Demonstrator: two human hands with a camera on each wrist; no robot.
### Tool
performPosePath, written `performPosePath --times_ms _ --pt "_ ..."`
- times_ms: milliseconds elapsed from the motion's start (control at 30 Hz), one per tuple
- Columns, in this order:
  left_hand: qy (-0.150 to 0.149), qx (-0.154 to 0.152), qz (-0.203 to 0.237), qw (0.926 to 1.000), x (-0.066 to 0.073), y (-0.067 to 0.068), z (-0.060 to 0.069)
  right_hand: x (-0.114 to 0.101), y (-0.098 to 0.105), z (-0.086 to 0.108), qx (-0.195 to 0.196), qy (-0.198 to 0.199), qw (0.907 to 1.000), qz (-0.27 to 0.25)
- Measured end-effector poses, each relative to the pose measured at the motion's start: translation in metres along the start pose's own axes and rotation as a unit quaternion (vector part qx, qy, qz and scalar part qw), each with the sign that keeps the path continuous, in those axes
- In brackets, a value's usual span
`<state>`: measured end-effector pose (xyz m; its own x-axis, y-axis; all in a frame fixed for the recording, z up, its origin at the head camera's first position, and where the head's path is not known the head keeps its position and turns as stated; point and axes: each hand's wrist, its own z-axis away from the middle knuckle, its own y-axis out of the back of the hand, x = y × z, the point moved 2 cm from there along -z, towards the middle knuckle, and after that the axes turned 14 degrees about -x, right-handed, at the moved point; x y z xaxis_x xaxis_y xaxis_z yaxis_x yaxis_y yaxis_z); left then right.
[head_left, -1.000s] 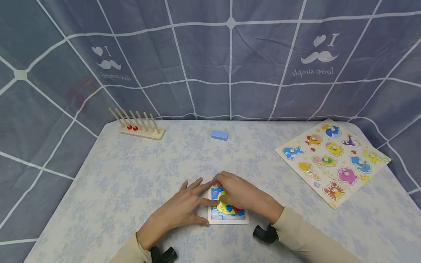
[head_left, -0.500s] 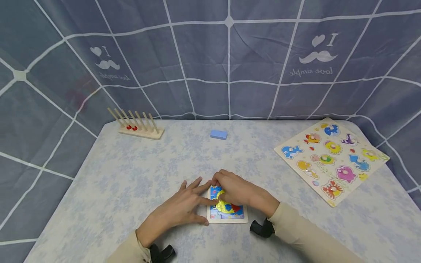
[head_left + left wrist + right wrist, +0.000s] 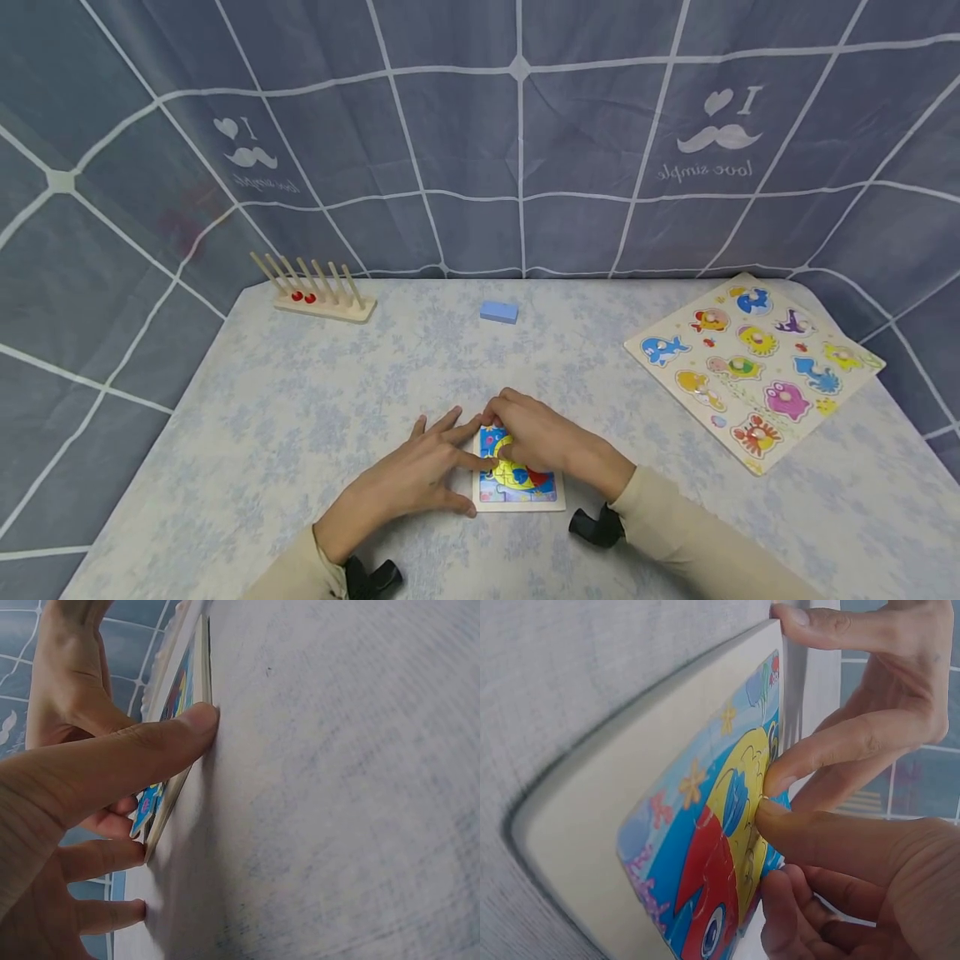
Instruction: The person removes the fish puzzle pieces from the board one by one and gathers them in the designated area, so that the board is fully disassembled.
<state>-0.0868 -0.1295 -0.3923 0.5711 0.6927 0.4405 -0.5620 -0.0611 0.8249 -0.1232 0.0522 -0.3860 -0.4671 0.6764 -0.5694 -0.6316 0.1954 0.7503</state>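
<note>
A small jigsaw puzzle of a yellow and red fish lies in a pale wooden frame near the front of the table. My left hand spreads its fingers over the left side; its thumb touches the frame's edge and its index fingertip rests on the picture. At the far left corner my right hand pinches a blue puzzle piece between thumb and curled fingers. In the left wrist view that piece tilts up from the frame. My right fingers hide much of it in the head view.
A wooden peg rack with red beads stands at the back left. Behind the puzzle is a blue block. A large sea-animal knob puzzle lies at the right. A grey-blue checked curtain hangs behind the table.
The head view has shifted slightly. Both hands keep nearly the same place and pose on the puzzle.
</note>
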Motion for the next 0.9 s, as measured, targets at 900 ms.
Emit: performPosePath --times_ms 900 --pt "-0.003 -0.009 0.011 0.9999 -0.0014 -0.0021 -0.0010 0.0042 -0.0022 0.0035 0.030 0.031 0.9988 -0.024"
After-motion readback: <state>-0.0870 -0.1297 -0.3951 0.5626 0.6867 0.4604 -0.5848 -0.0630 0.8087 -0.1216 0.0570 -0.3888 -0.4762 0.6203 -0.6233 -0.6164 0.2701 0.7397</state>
